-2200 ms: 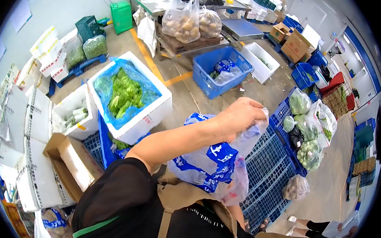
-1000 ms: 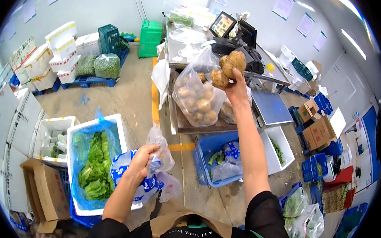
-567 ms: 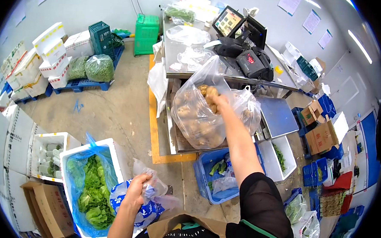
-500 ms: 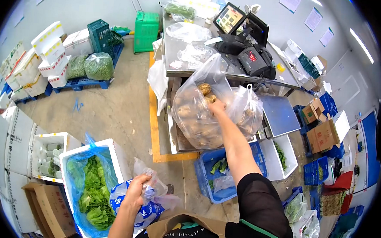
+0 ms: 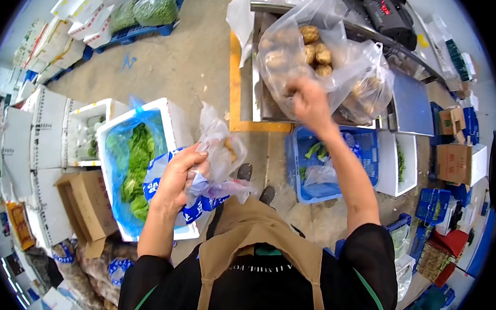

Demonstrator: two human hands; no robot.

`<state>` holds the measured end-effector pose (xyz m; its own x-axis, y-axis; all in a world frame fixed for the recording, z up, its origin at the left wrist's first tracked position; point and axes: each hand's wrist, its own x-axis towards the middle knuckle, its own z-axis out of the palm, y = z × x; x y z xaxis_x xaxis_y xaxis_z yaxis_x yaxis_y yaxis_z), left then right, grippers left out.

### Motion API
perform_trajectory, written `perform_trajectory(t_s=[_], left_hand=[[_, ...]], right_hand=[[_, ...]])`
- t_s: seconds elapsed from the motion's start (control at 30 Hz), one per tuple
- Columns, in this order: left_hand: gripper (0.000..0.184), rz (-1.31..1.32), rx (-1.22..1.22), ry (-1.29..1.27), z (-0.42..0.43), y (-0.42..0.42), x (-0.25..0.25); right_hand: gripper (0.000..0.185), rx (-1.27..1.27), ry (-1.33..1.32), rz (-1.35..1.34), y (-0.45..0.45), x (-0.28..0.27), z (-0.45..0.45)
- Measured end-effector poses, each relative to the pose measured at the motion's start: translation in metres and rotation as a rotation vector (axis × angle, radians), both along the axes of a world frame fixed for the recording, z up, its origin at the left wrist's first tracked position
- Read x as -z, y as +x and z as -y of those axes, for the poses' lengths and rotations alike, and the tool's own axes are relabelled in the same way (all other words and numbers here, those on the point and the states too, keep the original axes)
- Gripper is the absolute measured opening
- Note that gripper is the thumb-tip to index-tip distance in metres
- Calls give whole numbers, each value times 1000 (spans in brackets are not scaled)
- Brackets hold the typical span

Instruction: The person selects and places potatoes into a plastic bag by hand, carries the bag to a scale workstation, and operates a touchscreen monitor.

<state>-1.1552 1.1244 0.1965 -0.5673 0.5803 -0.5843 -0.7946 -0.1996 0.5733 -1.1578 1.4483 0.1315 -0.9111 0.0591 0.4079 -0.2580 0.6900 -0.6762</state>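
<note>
My left hand (image 5: 180,177) is closed on the bunched top of a clear and blue-printed plastic bag (image 5: 217,145), beside the foam box of leafy greens. Over the near side of a large clear bag (image 5: 284,58) hangs my right hand (image 5: 311,102), its fingers curled and blurred by motion, so what they hold is hidden. Several potatoes (image 5: 323,53) show through the open top of that bag, which rests on the low shelf of the metal table. A smaller tied bag of potatoes (image 5: 368,94) leans beside it on the right.
Below the shelf is a blue basket (image 5: 296,177) with greens and plastic inside. A white foam box (image 5: 406,183) stands right of it. The foam box of lettuce (image 5: 171,117) and an open carton (image 5: 91,203) are at left. A metal platform (image 5: 412,102) adjoins the table.
The view has tipped down. My right hand, which held potatoes above the large bag and then reached into it, has drawn back towards its near side. My left hand still grips the printed bag.
</note>
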Motion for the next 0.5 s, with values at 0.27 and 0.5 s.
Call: perform_trajectory(t_s=[0.27, 0.5], left_hand=[[55, -366, 135, -226, -33, 60, -106], [63, -327, 11, -229, -55, 124, -163]], right_hand=[[21, -450, -116, 304, 56, 185, 117], [28, -622, 725, 1034, 71, 202, 124]])
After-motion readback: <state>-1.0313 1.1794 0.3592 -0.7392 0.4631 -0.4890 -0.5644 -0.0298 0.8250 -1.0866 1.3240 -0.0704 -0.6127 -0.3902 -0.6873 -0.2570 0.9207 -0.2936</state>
